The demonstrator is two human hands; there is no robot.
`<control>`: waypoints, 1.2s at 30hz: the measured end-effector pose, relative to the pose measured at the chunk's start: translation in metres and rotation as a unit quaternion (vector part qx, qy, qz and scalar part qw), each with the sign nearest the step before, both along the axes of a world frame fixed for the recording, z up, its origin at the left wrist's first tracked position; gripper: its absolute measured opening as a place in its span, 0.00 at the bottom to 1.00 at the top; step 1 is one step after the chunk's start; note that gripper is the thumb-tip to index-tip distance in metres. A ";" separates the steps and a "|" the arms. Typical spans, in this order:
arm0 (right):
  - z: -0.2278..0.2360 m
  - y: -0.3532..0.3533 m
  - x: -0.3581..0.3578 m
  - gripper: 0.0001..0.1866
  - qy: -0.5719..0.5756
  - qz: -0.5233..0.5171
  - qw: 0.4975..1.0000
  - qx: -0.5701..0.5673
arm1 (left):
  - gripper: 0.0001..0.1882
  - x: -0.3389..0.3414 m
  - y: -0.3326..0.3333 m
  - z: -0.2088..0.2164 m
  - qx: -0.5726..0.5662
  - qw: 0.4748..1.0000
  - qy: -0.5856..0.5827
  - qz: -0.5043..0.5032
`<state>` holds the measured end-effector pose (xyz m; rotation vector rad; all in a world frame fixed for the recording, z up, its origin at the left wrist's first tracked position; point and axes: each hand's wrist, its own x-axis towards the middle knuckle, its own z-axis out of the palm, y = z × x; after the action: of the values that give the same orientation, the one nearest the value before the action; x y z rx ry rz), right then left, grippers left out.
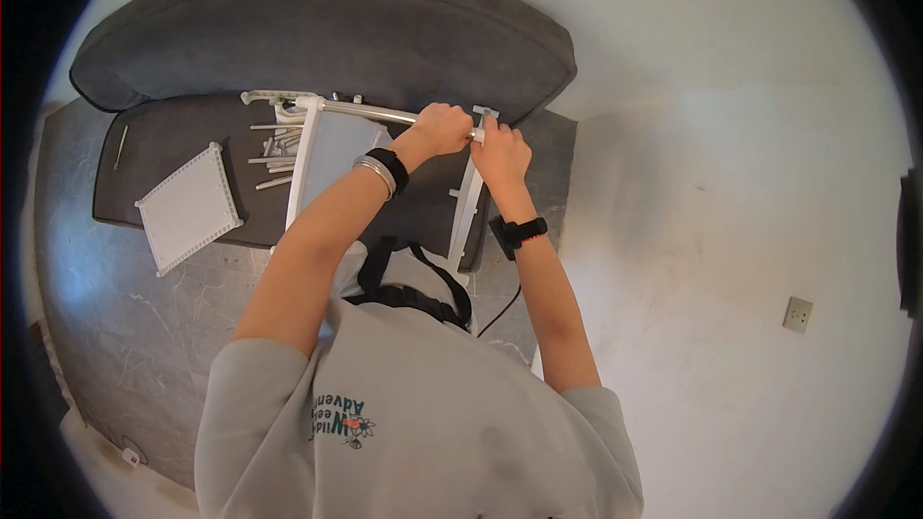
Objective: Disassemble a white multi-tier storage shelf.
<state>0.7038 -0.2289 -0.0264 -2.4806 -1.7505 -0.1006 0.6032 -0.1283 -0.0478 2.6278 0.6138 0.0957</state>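
Observation:
A white plastic frame with a shiny metal tube (370, 112) along its far side lies over the sofa seat in front of me. My left hand (442, 130) is closed around the tube near its right end. Just right of it, my right hand (504, 156) grips the white side piece (468, 200) at its far corner, where the tube meets a white fitting. The frame's left side piece (302, 168) stands at the tube's other end. Between the side pieces shows a pale blue-grey panel (336, 149), partly hidden by my left forearm.
The dark grey sofa (327, 24) has a curved backrest. Several loose metal tubes (277, 159) lie left of the frame. A white rectangular panel (190, 211) overhangs the seat's front edge. A thin rod (121, 147) lies at far left. The wall (673, 231) rises at right.

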 end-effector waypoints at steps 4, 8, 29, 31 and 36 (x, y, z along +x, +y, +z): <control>0.003 0.004 0.004 0.18 0.015 0.018 1.000 -0.016 | 0.08 -0.002 0.000 -0.003 -0.007 1.000 -0.009 0.013; 0.000 0.002 0.006 0.17 0.049 0.018 0.997 -0.056 | 0.09 -0.004 -0.004 -0.013 -0.001 1.000 -0.015 0.026; 0.013 -0.033 -0.022 0.10 -0.008 -0.097 0.995 -0.032 | 0.07 -0.004 -0.043 -0.030 0.107 0.974 -0.198 0.023; 0.012 -0.034 -0.024 0.10 -0.020 -0.102 0.994 -0.030 | 0.08 -0.004 -0.040 -0.027 0.088 0.981 -0.174 -0.003; 0.007 -0.036 -0.024 0.11 -0.042 -0.089 0.995 0.004 | 0.08 -0.003 -0.033 -0.015 0.067 0.994 -0.082 -0.038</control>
<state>0.6802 -0.2651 -0.0193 -2.6590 -1.5500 -0.2293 0.6001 -0.1609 -0.0632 2.7334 0.4650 0.3367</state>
